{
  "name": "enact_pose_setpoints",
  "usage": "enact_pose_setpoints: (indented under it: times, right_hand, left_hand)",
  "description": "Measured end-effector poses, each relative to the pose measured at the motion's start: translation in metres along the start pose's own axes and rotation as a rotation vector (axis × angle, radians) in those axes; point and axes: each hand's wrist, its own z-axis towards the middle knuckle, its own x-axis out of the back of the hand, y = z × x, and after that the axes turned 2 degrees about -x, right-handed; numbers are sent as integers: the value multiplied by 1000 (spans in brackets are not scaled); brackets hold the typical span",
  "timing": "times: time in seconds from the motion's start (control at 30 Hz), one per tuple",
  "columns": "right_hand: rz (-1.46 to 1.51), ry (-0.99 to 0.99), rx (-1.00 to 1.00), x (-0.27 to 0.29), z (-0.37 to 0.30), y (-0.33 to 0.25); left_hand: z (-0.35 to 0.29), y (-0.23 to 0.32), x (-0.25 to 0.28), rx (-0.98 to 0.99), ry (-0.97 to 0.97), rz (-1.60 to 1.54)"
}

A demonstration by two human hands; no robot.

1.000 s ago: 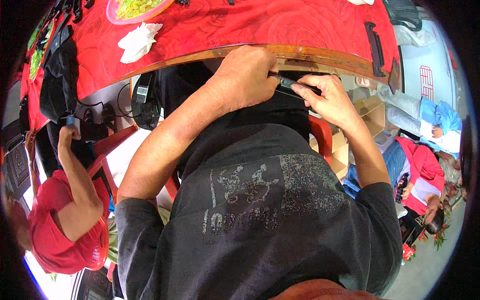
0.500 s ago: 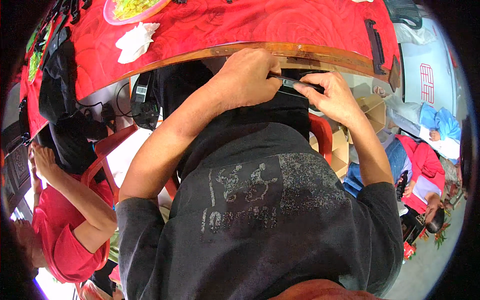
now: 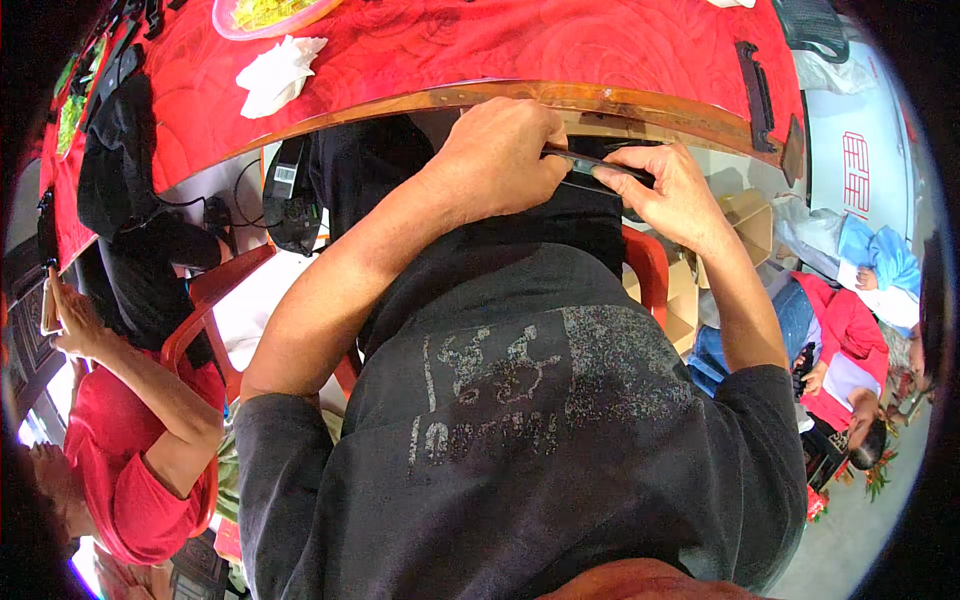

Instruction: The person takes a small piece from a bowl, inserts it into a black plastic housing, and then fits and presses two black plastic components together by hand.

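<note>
Just past the table's near edge, my left hand (image 3: pixel 508 155) is closed in a fist round the left end of a thin black strip (image 3: pixel 590 162). Its other end is pinched by my right hand (image 3: pixel 662 188), with the thumb lying along it. The strip slants slightly down to the right over my dark-clothed lap. A grey, shiny patch shows just below the strip between my hands; whether it belongs to the strip I cannot tell. My left fingers are mostly hidden behind the fist.
Ahead is a red-covered table (image 3: pixel 430 60) with a wooden edge. On it are a pink-rimmed plate of yellow food (image 3: pixel 325 18), crumpled white tissue (image 3: pixel 280 75) and a long black notched piece (image 3: pixel 757 95). A person in red (image 3: pixel 130 440) sits at left; another person (image 3: pixel 830 340) is at right.
My hands keep the same grip on the strip, almost unmoved. The view has shifted slightly. The person at left has raised a hand with a pale, flat thing in it.
</note>
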Motion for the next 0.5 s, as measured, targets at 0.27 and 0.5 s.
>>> enact_pose_setpoints:
  times: [0.27, 0.5]
  right_hand:
    - [19, -11, 27, -1, -1, -2]
    - [-62, 10, 60, -2, 1, 2]
  left_hand:
    - [-4, -1, -7, 4, 56, 34]
    - [-5, -5, -12, -39, 32, 42]
